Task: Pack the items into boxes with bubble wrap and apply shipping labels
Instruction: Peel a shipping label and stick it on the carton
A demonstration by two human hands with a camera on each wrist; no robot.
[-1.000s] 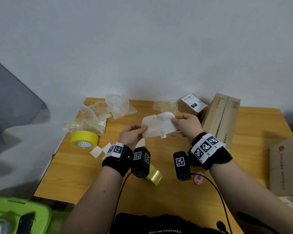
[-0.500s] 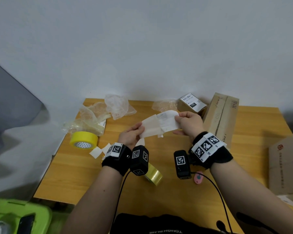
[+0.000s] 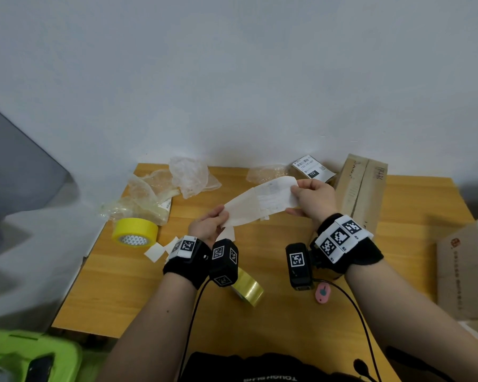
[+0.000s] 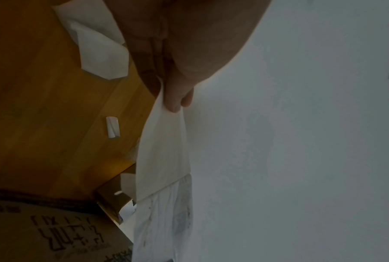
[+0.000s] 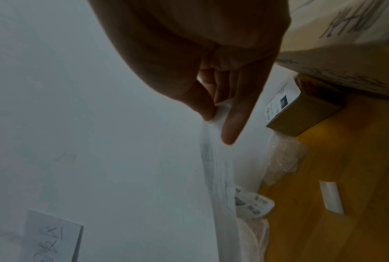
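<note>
Above the middle of the wooden table (image 3: 273,312) I hold a shipping label (image 3: 273,197) and its cream backing sheet (image 3: 242,210). My left hand (image 3: 209,224) pinches the backing's lower left end; the same pinch shows in the left wrist view (image 4: 173,99). My right hand (image 3: 312,199) pinches the printed label's right end, thumb against fingers (image 5: 211,113). The label is peeled away over much of its length. A small cardboard box (image 3: 313,170) with a label on top stands behind my right hand. A long cardboard box (image 3: 362,188) lies at the right.
Bubble wrap (image 3: 191,176) and plastic bags lie at the back left. A yellow tape roll (image 3: 135,231) sits at the left edge beside white paper scraps (image 3: 156,250). A clear tape roll (image 3: 249,289) and a pink tool (image 3: 322,292) lie near me. Another box (image 3: 464,271) stands far right.
My hands have drawn apart, the right rising up and right, so the label has peeled further off the backing and the pair is stretched longer.
</note>
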